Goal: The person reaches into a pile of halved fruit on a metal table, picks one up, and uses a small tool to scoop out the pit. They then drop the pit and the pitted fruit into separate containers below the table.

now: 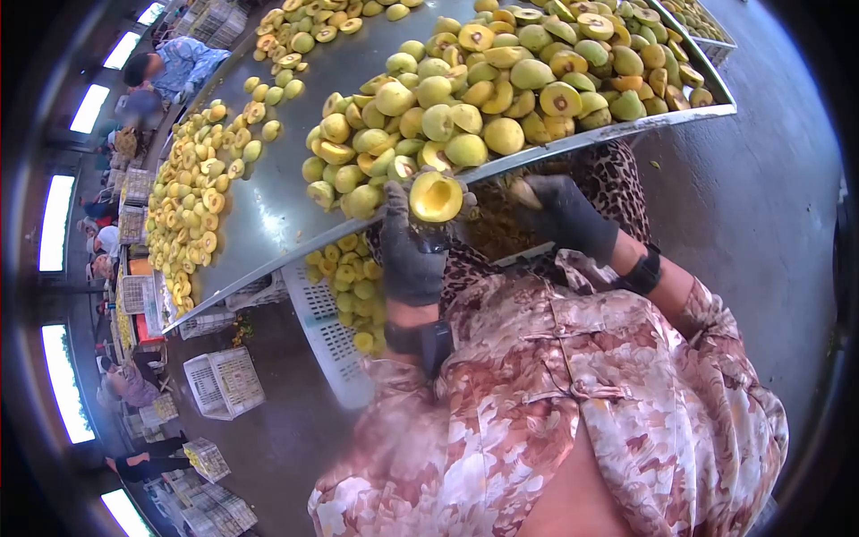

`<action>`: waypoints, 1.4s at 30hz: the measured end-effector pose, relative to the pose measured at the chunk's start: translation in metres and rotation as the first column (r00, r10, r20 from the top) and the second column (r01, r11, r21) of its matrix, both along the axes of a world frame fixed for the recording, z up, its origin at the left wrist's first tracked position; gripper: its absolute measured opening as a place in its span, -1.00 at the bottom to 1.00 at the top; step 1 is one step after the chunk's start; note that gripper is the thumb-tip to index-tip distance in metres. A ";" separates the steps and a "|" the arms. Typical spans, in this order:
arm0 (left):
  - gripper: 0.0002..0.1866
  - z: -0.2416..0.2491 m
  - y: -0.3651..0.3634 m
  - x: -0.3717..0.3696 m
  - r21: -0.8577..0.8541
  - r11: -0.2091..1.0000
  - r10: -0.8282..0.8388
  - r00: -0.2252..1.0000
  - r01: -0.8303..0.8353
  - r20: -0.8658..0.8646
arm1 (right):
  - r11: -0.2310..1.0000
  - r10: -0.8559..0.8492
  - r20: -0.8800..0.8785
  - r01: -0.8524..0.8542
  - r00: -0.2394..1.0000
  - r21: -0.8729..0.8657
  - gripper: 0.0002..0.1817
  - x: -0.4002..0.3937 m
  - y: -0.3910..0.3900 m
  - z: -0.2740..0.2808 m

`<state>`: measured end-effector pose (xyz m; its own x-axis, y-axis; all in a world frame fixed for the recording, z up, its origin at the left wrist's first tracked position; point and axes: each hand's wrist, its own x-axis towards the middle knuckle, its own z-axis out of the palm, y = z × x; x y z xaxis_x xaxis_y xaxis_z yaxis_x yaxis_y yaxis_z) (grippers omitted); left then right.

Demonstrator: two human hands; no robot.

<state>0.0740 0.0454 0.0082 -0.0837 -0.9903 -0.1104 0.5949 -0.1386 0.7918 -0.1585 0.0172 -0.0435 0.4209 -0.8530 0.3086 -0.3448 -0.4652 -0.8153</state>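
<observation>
My left hand (413, 255), in a dark glove, is closed on a pitted fruit half (437, 197), yellow-green with a smooth hollow facing up. It is held just past the near edge of the metal table (268, 215). My right hand (571, 215), also gloved, is curled to the right, below the table rim. A small pale thing (526, 192) shows at its fingertips; I cannot make out what it is. Above both hands lies a big heap of cut fruit (501, 98), several pieces with brown pits showing.
Beneath the left forearm stands a white crate (322, 331) of fruit halves (358, 286). More halves (192, 197) spread over the table's left end. An overturned-looking pale crate (224, 383) sits on the floor. People (183, 67) and stacked crates (134, 188) line the left side.
</observation>
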 end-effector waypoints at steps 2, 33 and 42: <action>-0.54 0.012 0.006 -0.014 -0.194 0.981 0.048 0.948 0.015 0.314 | 0.995 -0.086 0.102 0.089 0.991 -0.032 -0.88 0.019 -0.001 0.035; -0.58 -0.072 0.016 0.205 -0.531 0.553 0.730 0.066 -0.642 0.681 | 0.998 -0.044 -0.205 0.033 0.978 -0.056 -0.82 0.025 0.005 0.005; -0.58 -0.046 -0.054 0.140 -0.151 0.977 0.212 0.592 -0.152 0.777 | 0.990 0.025 -0.261 -0.060 0.965 -0.125 -0.78 0.042 0.008 0.016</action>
